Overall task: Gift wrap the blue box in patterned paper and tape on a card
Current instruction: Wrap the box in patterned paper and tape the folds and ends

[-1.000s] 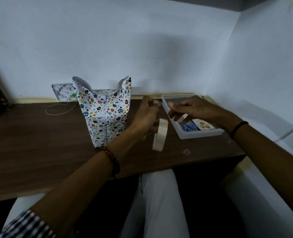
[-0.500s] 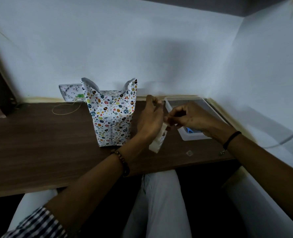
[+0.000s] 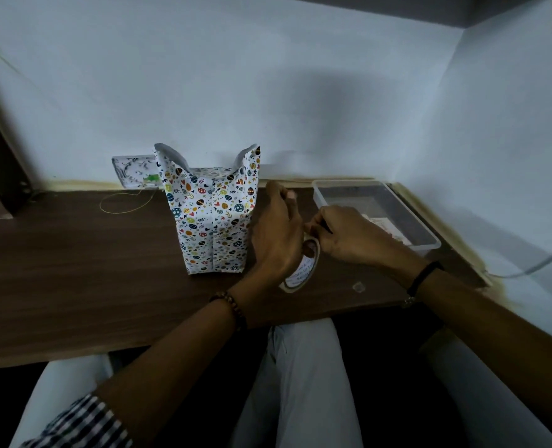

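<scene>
Standing upright on the desk (image 3: 74, 270), the box (image 3: 211, 221) is covered in patterned paper, its top flaps open and awaiting folding; no blue shows. Behind its left corner a printed card (image 3: 132, 171) sits by the wall, probably kept for the last step, a yellow loop (image 3: 122, 203) in front of it. Just right of the box the left hand (image 3: 277, 234) grips a tape roll (image 3: 302, 270), steadying it while the right hand (image 3: 349, 237) pinches at its upper rim, apparently seeking the free end. Farther right lies a clear tray (image 3: 407, 215). Print on the roll's core is too small to read.
</scene>
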The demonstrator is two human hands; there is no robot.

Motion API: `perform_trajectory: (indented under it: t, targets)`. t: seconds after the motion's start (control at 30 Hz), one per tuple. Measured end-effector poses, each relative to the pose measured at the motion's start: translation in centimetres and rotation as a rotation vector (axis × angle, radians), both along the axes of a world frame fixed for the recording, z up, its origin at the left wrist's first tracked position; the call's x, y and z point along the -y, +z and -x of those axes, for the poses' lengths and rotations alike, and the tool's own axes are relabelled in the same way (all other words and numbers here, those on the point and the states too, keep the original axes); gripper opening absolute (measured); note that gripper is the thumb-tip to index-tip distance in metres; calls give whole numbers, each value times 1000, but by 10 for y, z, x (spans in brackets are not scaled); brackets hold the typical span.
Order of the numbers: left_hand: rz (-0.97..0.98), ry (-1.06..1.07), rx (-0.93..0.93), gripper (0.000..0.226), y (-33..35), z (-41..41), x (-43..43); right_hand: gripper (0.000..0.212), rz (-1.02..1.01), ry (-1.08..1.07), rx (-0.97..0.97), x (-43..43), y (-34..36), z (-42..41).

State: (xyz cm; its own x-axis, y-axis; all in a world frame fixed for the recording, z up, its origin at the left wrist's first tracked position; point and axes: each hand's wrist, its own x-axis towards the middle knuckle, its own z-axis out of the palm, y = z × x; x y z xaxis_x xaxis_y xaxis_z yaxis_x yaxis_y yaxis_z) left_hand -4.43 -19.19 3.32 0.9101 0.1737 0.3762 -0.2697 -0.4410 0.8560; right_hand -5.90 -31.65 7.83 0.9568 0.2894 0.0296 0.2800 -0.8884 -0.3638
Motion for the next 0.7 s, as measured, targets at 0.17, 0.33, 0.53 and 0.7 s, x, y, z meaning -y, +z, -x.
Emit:
perform_trajectory:
  t: [0.17, 0.33, 0.53, 0.7]
  targets:
    - [-61, -14, -14, 10, -16, -2, -4, 32, -197, -78, -123, -7, 12, 1]
    - [11, 13, 12, 17, -22, 4, -4, 25, -266, -89, -91, 7, 17, 0]
    - [38, 5, -8, 15, -14, 1, -4, 31, -221, -79, -147, 10, 2, -1]
    - [-7, 36, 6, 15, -12, -2, -4, 21, -362, -144, -81, 5, -5, 2]
